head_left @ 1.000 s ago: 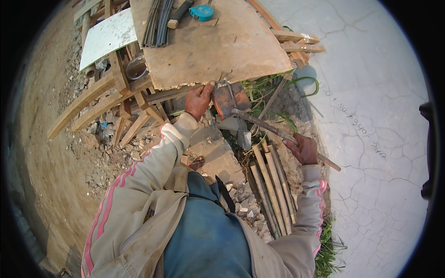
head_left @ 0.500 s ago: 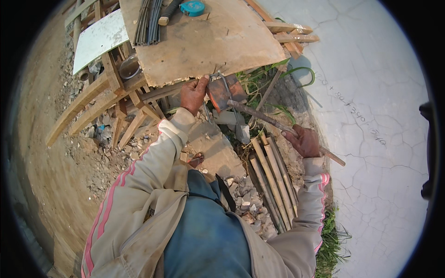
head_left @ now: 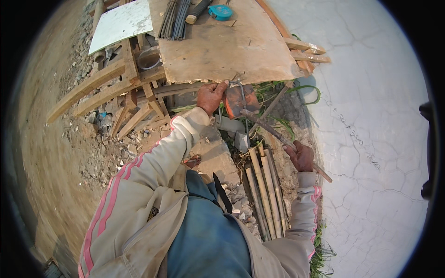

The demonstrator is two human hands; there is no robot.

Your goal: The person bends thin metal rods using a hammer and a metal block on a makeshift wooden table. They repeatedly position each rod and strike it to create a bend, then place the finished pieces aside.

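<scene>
My left hand (head_left: 212, 96) is closed at the near edge of a worn wooden board (head_left: 227, 55), its thumb and fingers pinching a bent steel rod (head_left: 242, 92). From the board's edge the rod turns and hangs down toward me. A rusty bar (head_left: 271, 131) meets the rod at its far end; exactly how they join is too small to tell. Around the near part of this bar my right hand (head_left: 300, 156) is wrapped, and the bar's tip sticks out past the fist. Behind the rod is a piece with an orange edge (head_left: 235, 101), partly hidden.
A bundle of steel rods (head_left: 174, 21), a dark-handled tool (head_left: 197, 12) and a blue tape measure (head_left: 219, 12) lie on the board. Timber supports (head_left: 99, 99) jut out at left. Bamboo poles (head_left: 266, 190) lean below; a cracked pale surface (head_left: 371, 116) borders the right.
The view has turned, so the board and my left hand appear further right. Both hands keep their holds; the bar and rod look little changed relative to the board.
</scene>
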